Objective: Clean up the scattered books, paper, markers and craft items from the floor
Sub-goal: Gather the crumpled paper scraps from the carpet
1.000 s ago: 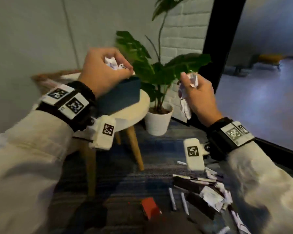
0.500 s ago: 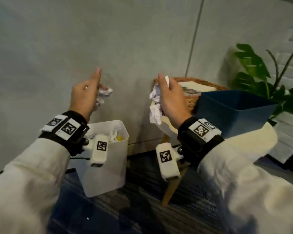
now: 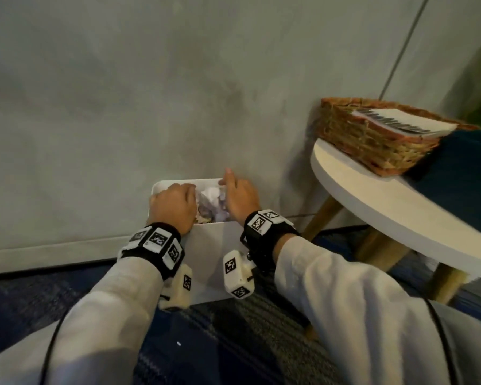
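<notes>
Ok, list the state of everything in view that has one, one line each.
white bin, upright on floor, open, part full.
crumpled paper, inside bin, between the hands.
left hand, over bin, fingers bent down; grip hidden.
right hand, over bin, fingers relaxed, nothing seen held.
wicker basket, upright on round table, holds notebook.
blue bin, on table, contents hidden.
</notes>
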